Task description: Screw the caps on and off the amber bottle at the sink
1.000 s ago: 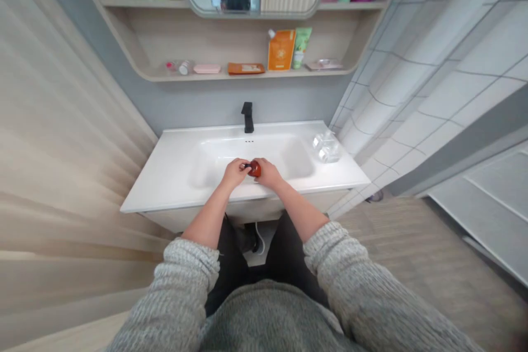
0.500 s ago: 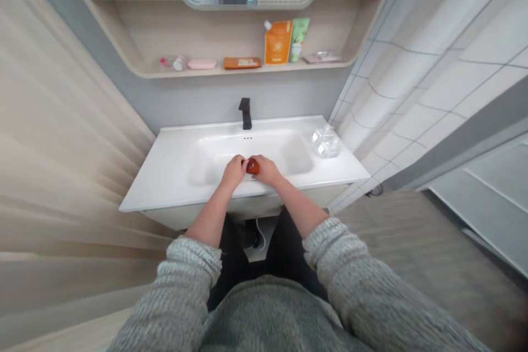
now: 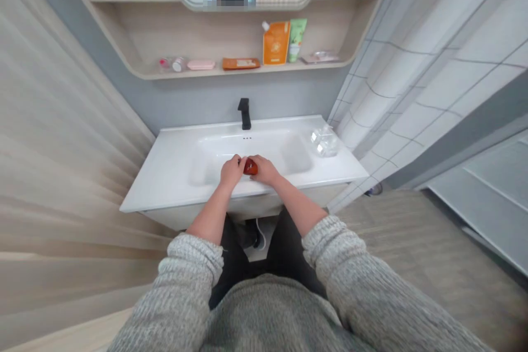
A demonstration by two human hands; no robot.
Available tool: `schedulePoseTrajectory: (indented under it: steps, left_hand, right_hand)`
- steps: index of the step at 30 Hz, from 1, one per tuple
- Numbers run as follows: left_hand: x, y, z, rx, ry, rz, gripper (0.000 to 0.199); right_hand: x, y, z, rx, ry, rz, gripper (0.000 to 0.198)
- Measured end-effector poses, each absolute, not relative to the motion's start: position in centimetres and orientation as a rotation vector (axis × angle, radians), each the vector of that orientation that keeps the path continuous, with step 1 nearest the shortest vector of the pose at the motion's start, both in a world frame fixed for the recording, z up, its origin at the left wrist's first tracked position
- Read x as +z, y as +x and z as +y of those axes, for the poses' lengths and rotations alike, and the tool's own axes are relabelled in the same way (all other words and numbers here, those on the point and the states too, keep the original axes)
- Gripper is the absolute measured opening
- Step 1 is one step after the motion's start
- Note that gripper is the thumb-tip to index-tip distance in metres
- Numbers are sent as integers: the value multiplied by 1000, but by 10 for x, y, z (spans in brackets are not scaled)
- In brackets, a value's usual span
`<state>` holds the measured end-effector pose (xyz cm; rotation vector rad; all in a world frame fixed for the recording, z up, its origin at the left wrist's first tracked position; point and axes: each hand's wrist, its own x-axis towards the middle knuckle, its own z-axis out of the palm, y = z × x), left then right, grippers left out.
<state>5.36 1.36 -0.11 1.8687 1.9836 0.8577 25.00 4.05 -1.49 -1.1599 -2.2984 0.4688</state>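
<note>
Over the front part of the white sink basin (image 3: 289, 148), both hands meet around a small, shiny reddish-brown bottle (image 3: 250, 166). My right hand (image 3: 265, 169) wraps the bottle from the right, fingers closed on its body. On the other side, my left hand (image 3: 232, 169) has its fingers bent and pinched at the bottle's left end, where a dark bit shows, perhaps a cap. The fingers cover much of the bottle, so its full shape is hidden. Behind the hands, the black faucet (image 3: 245, 114) stands at the basin's back edge.
A clear plastic container (image 3: 324, 142) sits on the counter's right side. Above, the wall shelf (image 3: 198, 74) carries an orange pouch (image 3: 276, 43), a green tube (image 3: 296, 40), a pink soap case (image 3: 201, 65) and an orange packet (image 3: 241, 63). A beige curtain (image 3: 61, 176) hangs at left.
The bottle has turned slightly, and the left fingers have shifted a little on its end. Both hands stay at the same spot over the basin; the view moved slightly.
</note>
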Motion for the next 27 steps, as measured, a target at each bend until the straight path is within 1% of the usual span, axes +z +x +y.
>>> schedulePoseTrajectory:
  steps: [2, 6, 12, 18, 23, 27]
  left_hand:
    - [3, 55, 11, 780, 1895, 2037, 38]
    - [7, 56, 8, 744, 1955, 1958, 26]
    - [4, 55, 10, 806, 1937, 1976, 31]
    - [1, 54, 11, 836, 1960, 1909, 26]
    - [3, 54, 11, 835, 1954, 1979, 31]
    - [3, 55, 11, 826, 1970, 1964, 31]
  right_hand:
    - [-15, 250, 41, 460, -1160, -2302, 84]
    - [-16, 250, 42, 440, -1280, -2236, 82]
    - [-16, 250, 42, 451, -1090, -2316, 83]
    - [-16, 250, 42, 448, -1195, -2233, 83]
    - [-16, 250, 40, 410, -1060, -2328, 84]
    - [-16, 250, 41, 398, -1158, -2261, 83]
